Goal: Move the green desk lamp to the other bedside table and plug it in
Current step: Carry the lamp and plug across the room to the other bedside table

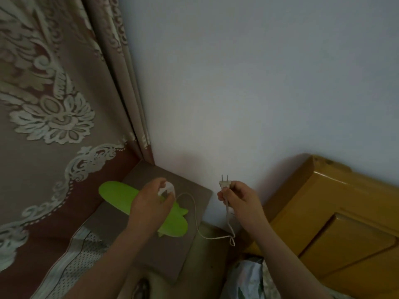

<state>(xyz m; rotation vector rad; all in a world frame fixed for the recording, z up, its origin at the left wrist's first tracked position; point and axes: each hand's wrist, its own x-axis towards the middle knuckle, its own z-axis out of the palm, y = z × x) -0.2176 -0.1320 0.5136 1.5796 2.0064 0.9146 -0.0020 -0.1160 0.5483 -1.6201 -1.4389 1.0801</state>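
R hand pinching plug, prongs up | L hand closing on cord w/ green lamp under it, on bedside table | plugging-in left (no socket visible).

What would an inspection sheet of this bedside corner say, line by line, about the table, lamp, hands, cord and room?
Surface: grey-brown bedside table in the corner, between curtain and headboard.
Job's things: green desk lamp lies over the table top; the plug is out, prongs pointing up.
Clutter: nothing seen on the table besides the lamp.
Hands: left hand over the lamp, fingers around a white part of it; right hand pinches the cord just below the plug.
Cables: white cord runs from the lamp, loops down off the table edge and rises to the plug.
Surroundings: patterned curtain, pale wall, wooden headboard; no socket visible.
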